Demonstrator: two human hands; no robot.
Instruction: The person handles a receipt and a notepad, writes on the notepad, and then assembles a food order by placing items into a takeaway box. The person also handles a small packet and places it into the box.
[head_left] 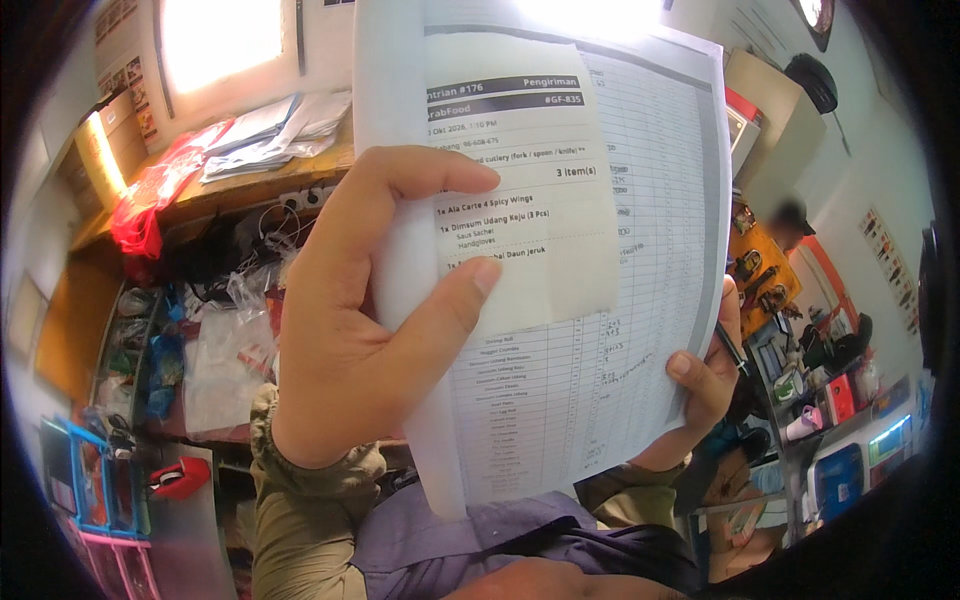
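Note:
My left hand (360, 330) grips the left side of a stack of white papers, index finger and thumb lying over a small printed slip (530, 285). The slip rests on top of a larger printed sheet (660, 180) with a table and some handwritten marks. The paper's left edge curves back under my left hand. My right hand (705, 370) holds the sheet's lower right edge, thumb on the front; a dark pen-like item (732, 352) shows beside it, with its grip partly hidden.
A wooden counter (165, 165) holds paper stacks and a red bag (160, 200). Clutter and plastic bags (220, 360) lie below, near blue and pink trays (90, 480). On the right are a person in a dark cap (785, 225), an orange-yellow surface and a cluttered desk.

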